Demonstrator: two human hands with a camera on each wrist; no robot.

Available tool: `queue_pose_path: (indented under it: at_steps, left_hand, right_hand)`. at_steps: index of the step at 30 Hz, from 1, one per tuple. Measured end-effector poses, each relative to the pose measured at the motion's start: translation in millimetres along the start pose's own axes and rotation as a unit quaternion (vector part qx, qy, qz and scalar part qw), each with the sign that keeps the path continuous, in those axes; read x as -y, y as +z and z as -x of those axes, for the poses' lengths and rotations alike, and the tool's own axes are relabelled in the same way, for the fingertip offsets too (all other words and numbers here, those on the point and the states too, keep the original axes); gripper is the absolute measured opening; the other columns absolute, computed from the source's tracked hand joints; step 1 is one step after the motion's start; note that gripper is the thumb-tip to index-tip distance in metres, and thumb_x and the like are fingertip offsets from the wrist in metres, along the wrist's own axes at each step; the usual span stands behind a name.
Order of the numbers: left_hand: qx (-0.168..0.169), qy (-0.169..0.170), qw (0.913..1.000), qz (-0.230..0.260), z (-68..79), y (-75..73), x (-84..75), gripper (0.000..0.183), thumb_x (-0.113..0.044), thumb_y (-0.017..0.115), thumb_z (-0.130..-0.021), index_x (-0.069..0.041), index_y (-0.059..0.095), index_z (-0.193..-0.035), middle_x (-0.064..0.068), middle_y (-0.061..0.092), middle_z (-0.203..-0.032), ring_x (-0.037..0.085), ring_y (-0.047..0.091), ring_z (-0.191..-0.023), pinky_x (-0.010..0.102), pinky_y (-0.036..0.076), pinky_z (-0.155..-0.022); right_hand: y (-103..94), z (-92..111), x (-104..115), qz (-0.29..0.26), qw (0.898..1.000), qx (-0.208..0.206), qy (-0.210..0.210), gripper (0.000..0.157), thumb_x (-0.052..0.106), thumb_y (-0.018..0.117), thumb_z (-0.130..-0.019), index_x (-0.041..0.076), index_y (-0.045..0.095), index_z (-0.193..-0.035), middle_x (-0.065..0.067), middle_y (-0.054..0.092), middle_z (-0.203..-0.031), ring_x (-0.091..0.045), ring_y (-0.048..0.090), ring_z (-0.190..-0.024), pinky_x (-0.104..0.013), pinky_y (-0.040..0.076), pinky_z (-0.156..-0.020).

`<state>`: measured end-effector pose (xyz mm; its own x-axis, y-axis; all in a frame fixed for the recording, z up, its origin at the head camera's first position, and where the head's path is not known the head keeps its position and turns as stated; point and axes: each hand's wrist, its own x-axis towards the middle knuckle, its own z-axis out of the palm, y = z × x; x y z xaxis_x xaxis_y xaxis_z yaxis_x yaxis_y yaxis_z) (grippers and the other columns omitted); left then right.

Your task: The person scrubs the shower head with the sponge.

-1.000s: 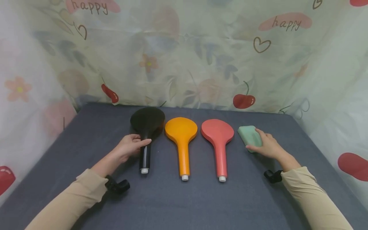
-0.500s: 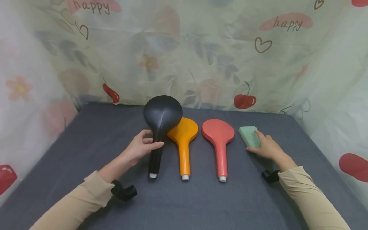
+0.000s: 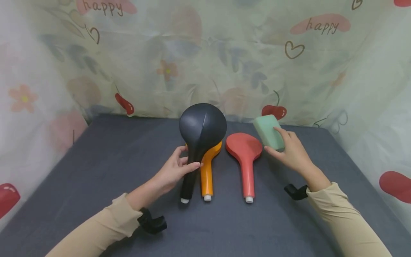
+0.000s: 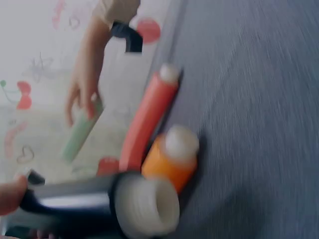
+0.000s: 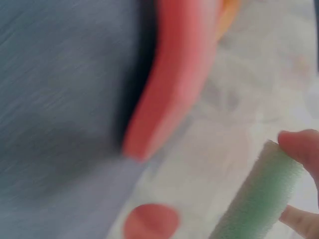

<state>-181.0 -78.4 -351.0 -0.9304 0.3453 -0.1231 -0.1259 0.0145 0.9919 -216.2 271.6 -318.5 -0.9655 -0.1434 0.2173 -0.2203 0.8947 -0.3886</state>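
Observation:
In the head view my left hand [image 3: 174, 169] grips a black shower head [image 3: 203, 126] by its handle, the round head tilted up and overlapping an orange shower head [image 3: 207, 178] that lies on the table. The black one's white hollow end [image 4: 149, 206] faces the left wrist camera. My right hand [image 3: 292, 151] pinches a pale green sponge [image 3: 268, 131] between thumb and fingers, raised above the table at the right. Between the hands lies a red shower head [image 3: 244, 146], its handle toward me.
Dark grey cloth covers the table [image 3: 224, 232]. Patterned curtains [image 3: 144, 53] with cherries, flowers and "happy" lettering hang behind and at both sides. Black wrist mounts [image 3: 152, 221] jut out below both hands.
My left hand has lifted the black shower head and carried it right, across the orange one. The right hand has raised the sponge off the table and moved it slightly left.

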Motion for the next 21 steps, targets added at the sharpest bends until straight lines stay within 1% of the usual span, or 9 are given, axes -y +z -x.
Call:
queue_pose_path:
  at_steps: [2, 5, 8, 11, 14, 16, 19, 21]
  left_hand:
    - [0.003, 0.001, 0.9998, 0.018, -0.4, 7.9, -0.3, 0.065, -0.011, 0.059, -0.091, -0.013, 0.017, -0.141, 0.021, 0.051, -0.135, 0.028, 0.054, -0.122, 0.049, 0.031, -0.111]
    - [0.003, 0.004, 0.9995, 0.032, -0.5, 17.8, -1.4, 0.067, -0.011, 0.057, -0.093, -0.015, 0.013, -0.143, 0.02, 0.049, -0.137, 0.03, 0.052, -0.124, 0.052, 0.027, -0.113]
    - [0.006, 0.013, 0.9985, 0.053, -0.8, 24.6, -2.8, 0.067, -0.009, 0.056, -0.093, -0.018, 0.013, -0.143, 0.02, 0.047, -0.139, 0.031, 0.051, -0.125, 0.052, 0.024, -0.114]
    - [0.01, 0.029, 0.9974, 0.065, -1.5, 28.5, -3.4, 0.064, -0.009, 0.055, -0.093, -0.018, 0.015, -0.142, 0.02, 0.048, -0.139, 0.03, 0.053, -0.123, 0.05, 0.026, -0.114]
    - [0.014, 0.041, 0.9964, 0.073, -2.1, 31.2, -3.1, 0.06, -0.008, 0.055, -0.093, -0.018, 0.018, -0.14, 0.022, 0.048, -0.138, 0.029, 0.054, -0.122, 0.048, 0.029, -0.113]
    - [0.016, 0.044, 0.9961, 0.075, -2.5, 32.7, -2.4, 0.059, -0.008, 0.054, -0.094, -0.018, 0.019, -0.14, 0.022, 0.049, -0.137, 0.028, 0.055, -0.121, 0.047, 0.03, -0.113]
    - [0.022, 0.048, 0.9955, 0.079, -2.9, 35.6, -1.2, 0.059, -0.006, 0.053, -0.094, -0.017, 0.019, -0.14, 0.023, 0.048, -0.136, 0.029, 0.054, -0.122, 0.046, 0.032, -0.112]
    - [0.024, 0.05, 0.9951, 0.082, -2.8, 37.8, -0.6, 0.059, -0.006, 0.053, -0.094, -0.016, 0.019, -0.14, 0.022, 0.049, -0.136, 0.03, 0.053, -0.123, 0.046, 0.032, -0.112]
  right_hand:
    - [-2.0, 1, 13, -0.015, 0.999, -0.027, -0.027, 0.071, 0.03, 0.064, -0.087, 0.004, 0.029, -0.144, -0.031, 0.035, -0.135, -0.044, 0.038, -0.12, -0.061, 0.039, -0.091]
    - [-3.2, 3, 30, -0.039, 0.995, -0.065, -0.066, 0.067, 0.023, 0.066, -0.086, 0.006, 0.033, -0.142, -0.027, 0.037, -0.135, -0.042, 0.037, -0.123, -0.06, 0.037, -0.094]
    - [-3.4, 5, 43, -0.056, 0.988, -0.1, -0.1, 0.065, 0.018, 0.068, -0.084, 0.007, 0.036, -0.14, -0.025, 0.037, -0.136, -0.041, 0.036, -0.123, -0.06, 0.036, -0.095]
    - [-2.7, 6, 54, -0.067, 0.98, -0.134, -0.133, 0.065, 0.015, 0.07, -0.081, 0.008, 0.04, -0.138, -0.024, 0.038, -0.136, -0.04, 0.037, -0.123, -0.059, 0.038, -0.094]
    - [-0.7, 7, 62, -0.072, 0.969, -0.163, -0.173, 0.066, 0.013, 0.072, -0.078, 0.008, 0.043, -0.136, -0.023, 0.038, -0.136, -0.039, 0.038, -0.122, -0.056, 0.042, -0.089]
    - [1.9, 8, 67, -0.065, 0.96, -0.177, -0.205, 0.066, 0.014, 0.074, -0.076, 0.009, 0.045, -0.135, -0.024, 0.038, -0.135, -0.039, 0.039, -0.121, -0.054, 0.045, -0.086]
    - [7.8, 10, 74, -0.044, 0.945, -0.194, -0.26, 0.065, 0.013, 0.076, -0.072, 0.011, 0.049, -0.132, -0.027, 0.038, -0.134, -0.042, 0.04, -0.119, -0.053, 0.047, -0.081]
    - [12.8, 10, 79, -0.028, 0.933, -0.202, -0.298, 0.065, 0.013, 0.077, -0.069, 0.012, 0.052, -0.129, -0.029, 0.039, -0.133, -0.044, 0.041, -0.118, -0.054, 0.047, -0.081]
